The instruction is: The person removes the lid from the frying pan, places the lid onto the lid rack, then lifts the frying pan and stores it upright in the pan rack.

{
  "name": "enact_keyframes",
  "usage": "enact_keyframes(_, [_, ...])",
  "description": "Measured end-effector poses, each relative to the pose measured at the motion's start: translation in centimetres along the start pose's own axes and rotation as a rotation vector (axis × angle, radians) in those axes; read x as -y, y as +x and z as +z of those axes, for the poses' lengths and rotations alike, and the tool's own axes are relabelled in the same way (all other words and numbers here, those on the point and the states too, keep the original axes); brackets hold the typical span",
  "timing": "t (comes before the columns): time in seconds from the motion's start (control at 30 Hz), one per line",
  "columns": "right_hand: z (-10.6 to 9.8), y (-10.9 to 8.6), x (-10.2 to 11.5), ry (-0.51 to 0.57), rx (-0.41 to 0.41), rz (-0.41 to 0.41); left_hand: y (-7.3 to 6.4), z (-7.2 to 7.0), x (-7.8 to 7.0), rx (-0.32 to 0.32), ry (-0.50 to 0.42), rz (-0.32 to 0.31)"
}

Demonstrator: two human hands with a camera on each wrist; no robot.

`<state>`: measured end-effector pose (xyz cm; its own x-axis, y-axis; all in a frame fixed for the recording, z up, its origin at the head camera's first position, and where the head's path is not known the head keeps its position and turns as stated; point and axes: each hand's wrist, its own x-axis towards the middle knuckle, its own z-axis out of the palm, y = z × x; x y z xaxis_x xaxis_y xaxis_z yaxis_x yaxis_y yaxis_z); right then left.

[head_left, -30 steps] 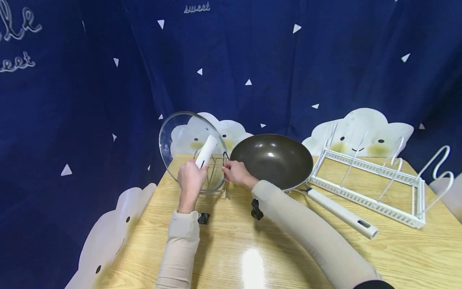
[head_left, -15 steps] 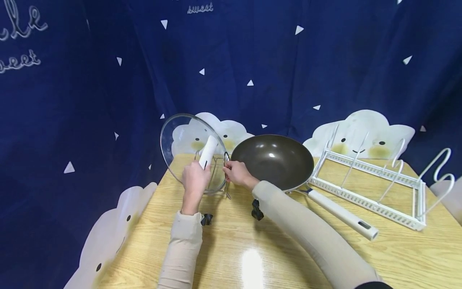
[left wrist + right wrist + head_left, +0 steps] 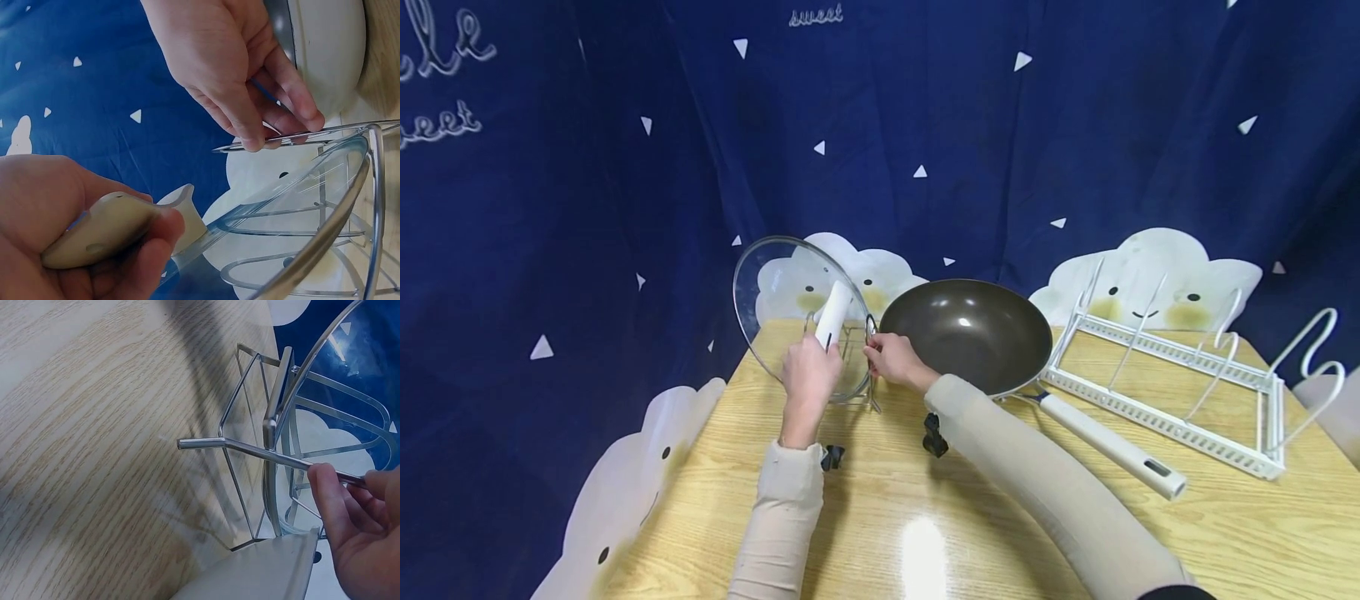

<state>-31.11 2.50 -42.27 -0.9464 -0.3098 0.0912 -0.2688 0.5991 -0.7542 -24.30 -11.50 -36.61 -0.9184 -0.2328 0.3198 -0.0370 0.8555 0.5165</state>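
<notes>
My left hand point(image 3: 811, 367) grips the white handle point(image 3: 832, 312) of a glass pot lid point(image 3: 767, 287), which stands tilted on edge. In the left wrist view, the lid's rim point(image 3: 325, 234) lies among the wires of a metal rack point(image 3: 375, 187). My right hand point(image 3: 895, 360) pinches a wire of that rack between thumb and fingers, near the dark pan. Seen from the right wrist, the rack's bent wire point(image 3: 250, 449) runs into the right hand's fingertips point(image 3: 323, 475).
A dark wok point(image 3: 966, 333) with a white handle point(image 3: 1112, 443) stands just right of my right hand. Farther right, a white wire rack point(image 3: 1165, 375) lies on the wooden table point(image 3: 880, 517). Behind hangs a blue curtain point(image 3: 880, 125) with cloud prints.
My left hand and the lid have shifted slightly to the right over the last second, mostly in its first half. The right hand keeps its pinch on the rack.
</notes>
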Motion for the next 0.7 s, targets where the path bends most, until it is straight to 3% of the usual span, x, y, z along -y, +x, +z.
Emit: enact_keyframes(0.7, [0.13, 0.54, -0.29, 0.0, -0.037, 0.005, 0.68, 0.33, -0.06, 0.008, -0.033, -0.017])
